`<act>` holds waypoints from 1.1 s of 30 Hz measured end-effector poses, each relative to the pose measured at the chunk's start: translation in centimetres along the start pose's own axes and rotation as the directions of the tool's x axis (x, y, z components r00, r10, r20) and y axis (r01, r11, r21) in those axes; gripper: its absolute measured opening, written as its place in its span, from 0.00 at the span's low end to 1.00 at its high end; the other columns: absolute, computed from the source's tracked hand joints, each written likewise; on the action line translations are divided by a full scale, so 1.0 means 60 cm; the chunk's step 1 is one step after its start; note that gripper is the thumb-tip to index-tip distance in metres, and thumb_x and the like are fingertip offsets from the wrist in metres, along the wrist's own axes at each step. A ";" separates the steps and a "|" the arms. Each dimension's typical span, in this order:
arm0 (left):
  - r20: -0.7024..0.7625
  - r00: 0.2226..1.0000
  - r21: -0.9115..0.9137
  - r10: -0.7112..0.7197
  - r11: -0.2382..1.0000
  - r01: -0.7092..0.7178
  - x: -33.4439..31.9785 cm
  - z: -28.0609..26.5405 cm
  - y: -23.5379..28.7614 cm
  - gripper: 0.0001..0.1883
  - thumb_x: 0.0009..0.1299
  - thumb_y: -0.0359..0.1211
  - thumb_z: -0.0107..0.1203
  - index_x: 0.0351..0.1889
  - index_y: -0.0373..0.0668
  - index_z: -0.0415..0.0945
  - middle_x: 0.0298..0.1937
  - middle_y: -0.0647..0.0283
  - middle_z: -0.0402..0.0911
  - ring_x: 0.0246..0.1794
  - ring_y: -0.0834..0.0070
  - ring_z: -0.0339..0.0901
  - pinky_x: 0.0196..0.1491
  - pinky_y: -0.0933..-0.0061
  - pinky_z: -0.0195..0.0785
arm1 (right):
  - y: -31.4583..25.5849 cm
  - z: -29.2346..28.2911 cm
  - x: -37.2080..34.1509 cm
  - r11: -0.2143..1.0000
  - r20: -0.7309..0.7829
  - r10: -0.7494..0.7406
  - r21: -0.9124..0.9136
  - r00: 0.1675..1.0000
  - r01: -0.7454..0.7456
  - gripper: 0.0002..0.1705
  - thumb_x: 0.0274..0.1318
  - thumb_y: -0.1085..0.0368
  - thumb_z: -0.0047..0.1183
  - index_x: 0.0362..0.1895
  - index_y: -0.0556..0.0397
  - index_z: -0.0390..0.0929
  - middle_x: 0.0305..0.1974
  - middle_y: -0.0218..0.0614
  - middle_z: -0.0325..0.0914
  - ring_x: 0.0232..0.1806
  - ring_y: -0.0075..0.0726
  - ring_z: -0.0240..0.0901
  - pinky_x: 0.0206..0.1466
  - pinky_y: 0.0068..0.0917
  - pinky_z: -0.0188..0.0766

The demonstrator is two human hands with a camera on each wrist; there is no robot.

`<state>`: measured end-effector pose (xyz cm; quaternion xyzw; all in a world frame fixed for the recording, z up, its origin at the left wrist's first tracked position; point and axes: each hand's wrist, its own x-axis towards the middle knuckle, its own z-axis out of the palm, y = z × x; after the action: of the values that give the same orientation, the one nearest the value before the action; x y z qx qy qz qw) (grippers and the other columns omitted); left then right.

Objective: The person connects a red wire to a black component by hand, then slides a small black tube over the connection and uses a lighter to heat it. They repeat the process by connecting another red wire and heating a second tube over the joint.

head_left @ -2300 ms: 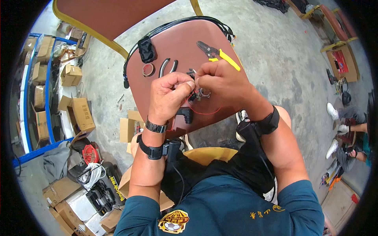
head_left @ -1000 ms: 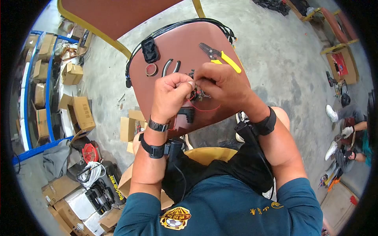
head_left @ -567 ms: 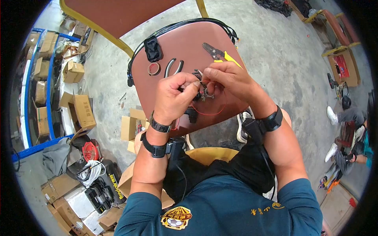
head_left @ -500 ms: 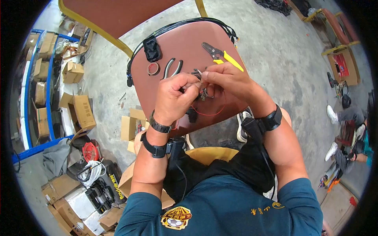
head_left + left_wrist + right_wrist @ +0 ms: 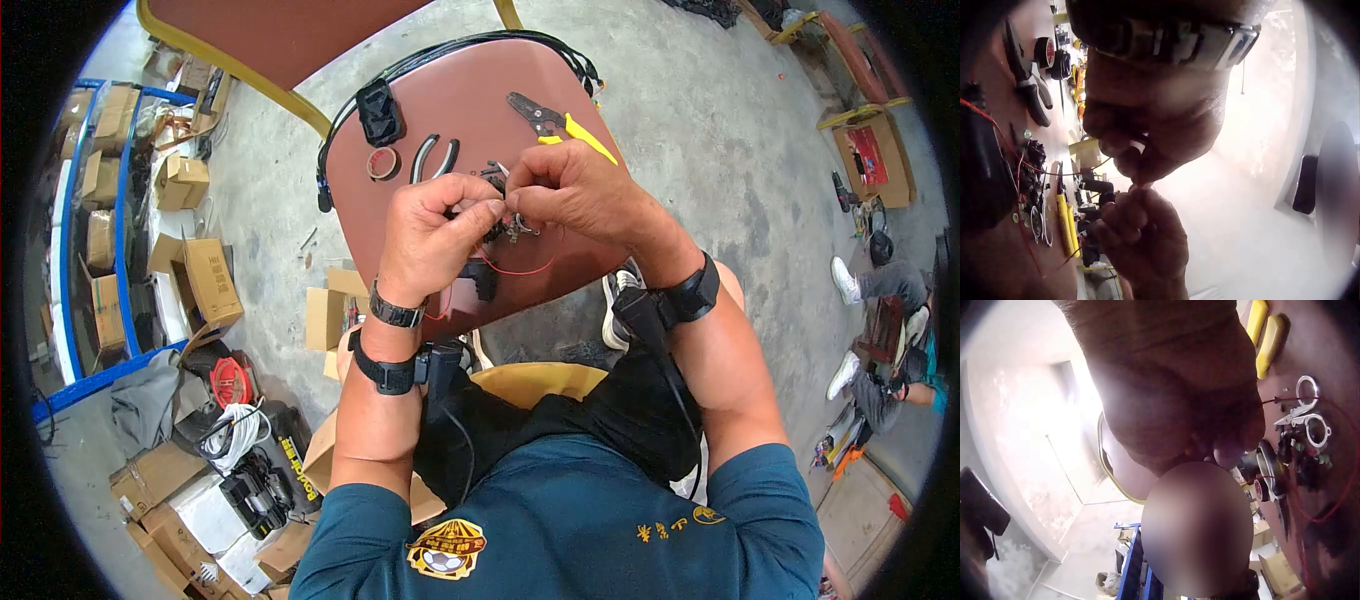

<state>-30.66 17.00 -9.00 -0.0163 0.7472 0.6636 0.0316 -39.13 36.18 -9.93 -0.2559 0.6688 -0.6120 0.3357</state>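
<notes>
My left hand [image 5: 437, 235] and right hand [image 5: 580, 195] meet fingertip to fingertip above the brown chair seat [image 5: 470, 100]. Both pinch a thin red wire [image 5: 520, 272], which hangs in a loop below the right hand; the pinched spot is mostly hidden by fingers. In the left wrist view a length of wire [image 5: 1054, 172] runs into the left fingers. Below the hands lie small folding scissors [image 5: 1317, 431] among small dark parts [image 5: 1300, 456]. A black angular piece [image 5: 482, 278] sits near the seat's front edge.
Beyond the hands lie black-handled pliers [image 5: 448, 157], a cutting tool with yellow handles [image 5: 590, 135], a tape roll [image 5: 382, 163] and a black pouch-like item [image 5: 379, 112]. Black cables [image 5: 440, 50] run along the seat's back edge. Cardboard boxes [image 5: 205, 285] stand at left.
The fingertips parted slightly, showing a short stretch of wire, then came together again. The right fingers have curled in closer. The head view has shifted a little, while the tools stay put.
</notes>
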 end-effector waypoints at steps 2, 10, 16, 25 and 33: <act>-0.002 1.000 -0.018 -0.011 1.000 0.011 0.000 -0.002 -0.002 0.03 0.68 0.24 0.58 0.35 0.36 0.82 0.26 0.72 0.80 0.23 0.89 0.72 0.25 0.85 0.64 | -0.005 -0.002 0.001 0.999 0.015 0.007 -0.047 1.000 -0.006 0.07 0.61 0.68 0.56 0.35 0.58 0.81 0.26 0.27 0.78 0.28 0.18 0.73 0.32 0.17 0.71; 0.001 0.998 0.016 -0.058 0.998 0.058 0.002 -0.006 -0.004 0.03 0.68 0.25 0.59 0.37 0.35 0.82 0.27 0.71 0.80 0.25 0.89 0.73 0.27 0.84 0.66 | 0.004 0.000 0.005 1.000 0.012 0.014 0.014 1.000 -0.014 0.10 0.58 0.65 0.55 0.35 0.59 0.82 0.25 0.31 0.80 0.26 0.22 0.74 0.30 0.22 0.71; 0.006 0.999 0.091 -0.052 0.995 0.051 0.004 -0.008 0.001 0.04 0.67 0.26 0.61 0.37 0.35 0.83 0.27 0.70 0.81 0.26 0.88 0.74 0.28 0.84 0.68 | 0.004 0.002 0.005 0.997 -0.033 -0.059 -0.045 0.998 0.058 0.06 0.61 0.69 0.53 0.34 0.59 0.80 0.26 0.28 0.77 0.27 0.19 0.73 0.31 0.19 0.72; -0.018 0.994 0.018 -0.104 0.994 0.105 0.006 -0.004 -0.005 0.04 0.67 0.26 0.61 0.36 0.36 0.83 0.29 0.69 0.83 0.26 0.88 0.74 0.28 0.84 0.68 | -0.015 -0.003 0.009 0.991 0.007 0.089 -0.100 0.996 -0.088 0.09 0.62 0.68 0.53 0.31 0.59 0.79 0.25 0.29 0.76 0.25 0.20 0.72 0.27 0.19 0.69; -0.021 0.998 -0.010 -0.057 0.998 0.057 0.009 -0.007 -0.016 0.03 0.69 0.25 0.61 0.38 0.34 0.82 0.30 0.70 0.81 0.27 0.88 0.73 0.28 0.85 0.65 | 0.004 -0.006 0.013 0.999 -0.011 0.034 0.027 0.999 -0.034 0.13 0.68 0.61 0.49 0.34 0.56 0.80 0.24 0.29 0.76 0.26 0.19 0.73 0.28 0.18 0.69</act>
<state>-31.13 16.47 -9.94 -0.0450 0.7437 0.6656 0.0425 -39.90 35.87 -10.25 -0.2363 0.6667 -0.6166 0.3456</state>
